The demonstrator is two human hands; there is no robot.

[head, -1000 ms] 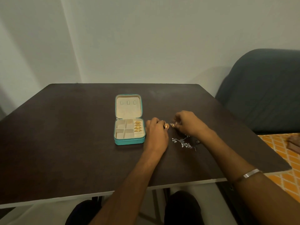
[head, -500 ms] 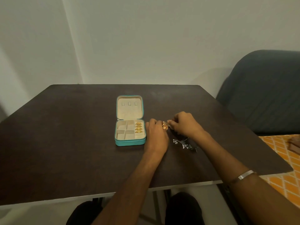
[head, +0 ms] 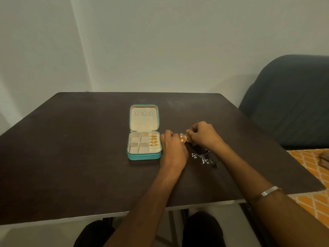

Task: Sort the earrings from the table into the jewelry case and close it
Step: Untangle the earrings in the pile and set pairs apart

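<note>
A teal jewelry case (head: 144, 155) lies open on the dark table (head: 71, 157), its lid flat behind it. Several gold earrings (head: 154, 140) fill its right-hand slot; the other cream compartments look bare. Just right of the case, my left hand (head: 173, 150) and my right hand (head: 203, 135) meet over a gold earring (head: 183, 137), each pinching one side of it. Silver earrings (head: 204, 157) lie loose on the table below my right wrist.
A dark blue-grey sofa (head: 288, 104) stands past the table's right edge, with an orange patterned cloth (head: 313, 168) beside it. White walls rise behind the table. My knees show under the near edge.
My two hands have come closer together, and the gold earring now sits between both sets of fingertips. The case and silver earrings have not moved.
</note>
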